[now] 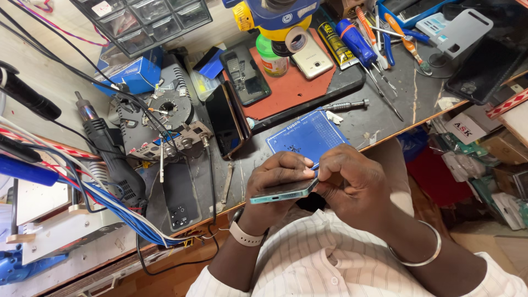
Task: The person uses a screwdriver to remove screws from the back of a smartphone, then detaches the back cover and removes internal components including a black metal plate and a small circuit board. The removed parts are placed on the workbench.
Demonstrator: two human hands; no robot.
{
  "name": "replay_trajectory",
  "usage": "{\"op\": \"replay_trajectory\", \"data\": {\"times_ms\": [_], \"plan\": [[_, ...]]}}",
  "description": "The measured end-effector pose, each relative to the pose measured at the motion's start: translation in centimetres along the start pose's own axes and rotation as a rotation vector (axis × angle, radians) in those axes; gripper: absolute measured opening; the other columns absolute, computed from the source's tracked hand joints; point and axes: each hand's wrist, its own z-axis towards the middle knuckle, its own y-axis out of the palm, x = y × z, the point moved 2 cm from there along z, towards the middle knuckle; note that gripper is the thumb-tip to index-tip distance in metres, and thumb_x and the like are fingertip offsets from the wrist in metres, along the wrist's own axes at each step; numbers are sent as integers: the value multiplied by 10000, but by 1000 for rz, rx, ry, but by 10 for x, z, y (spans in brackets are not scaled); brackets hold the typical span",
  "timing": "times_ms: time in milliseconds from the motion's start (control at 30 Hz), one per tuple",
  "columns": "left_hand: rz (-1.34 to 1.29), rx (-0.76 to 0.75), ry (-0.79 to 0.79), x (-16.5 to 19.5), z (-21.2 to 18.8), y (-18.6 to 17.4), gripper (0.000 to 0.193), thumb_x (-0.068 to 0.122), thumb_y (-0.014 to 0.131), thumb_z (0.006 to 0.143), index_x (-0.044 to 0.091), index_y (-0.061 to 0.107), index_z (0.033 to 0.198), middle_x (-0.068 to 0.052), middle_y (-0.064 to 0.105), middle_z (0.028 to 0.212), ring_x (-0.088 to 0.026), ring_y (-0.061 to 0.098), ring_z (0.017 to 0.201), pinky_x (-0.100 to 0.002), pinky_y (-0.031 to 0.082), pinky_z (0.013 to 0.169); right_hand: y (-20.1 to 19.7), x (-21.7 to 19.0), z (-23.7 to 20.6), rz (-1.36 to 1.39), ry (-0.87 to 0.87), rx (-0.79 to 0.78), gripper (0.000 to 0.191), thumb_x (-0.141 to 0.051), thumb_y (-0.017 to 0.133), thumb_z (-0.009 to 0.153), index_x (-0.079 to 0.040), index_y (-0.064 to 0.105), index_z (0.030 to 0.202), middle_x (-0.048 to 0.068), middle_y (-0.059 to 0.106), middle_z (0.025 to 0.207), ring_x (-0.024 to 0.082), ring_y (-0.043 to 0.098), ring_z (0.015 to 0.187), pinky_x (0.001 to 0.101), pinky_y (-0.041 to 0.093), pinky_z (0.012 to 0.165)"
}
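Observation:
Both of my hands hold a thin smartphone with a teal edge (275, 194) flat, edge-on to the camera, over the front edge of the workbench. My left hand (272, 184) wraps over its top with a pale wristband on that wrist. My right hand (349, 179) pinches the phone's right end, thumb and fingertips pressed at the corner; a metal bangle circles that wrist. Just beyond my hands lies a blue magnetic screw mat (305, 137).
A dark phone stack (228, 118) leans behind the mat beside a red work mat (291, 82) with two phones. A hot-air handle (110, 157), bundled cables (104, 203), screwdrivers (363, 52), glue tube and drawer cabinet (148, 19) crowd the bench.

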Motion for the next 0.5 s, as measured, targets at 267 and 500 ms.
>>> {"op": "replay_trajectory", "data": {"times_ms": [267, 500], "plan": [[-255, 144, -259, -25, -21, 9, 137, 138, 759, 1014, 77, 725, 1133, -10, 704, 1095, -83, 654, 1018, -233, 552, 919, 3, 41, -10, 498, 414, -90, 208, 37, 751, 883, -41, 578, 966, -5, 562, 976, 29, 589, 851, 192, 513, 721], [-335, 270, -388, -43, -26, 8, 132, 128, 745, 982, 69, 745, 1099, 15, 757, 1059, -66, 662, 966, -227, 549, 855, 13, 63, -6, 825, 545, -166, 196, 58, 744, 912, -27, 587, 991, 6, 586, 975, 47, 574, 888, 208, 493, 747]]}}
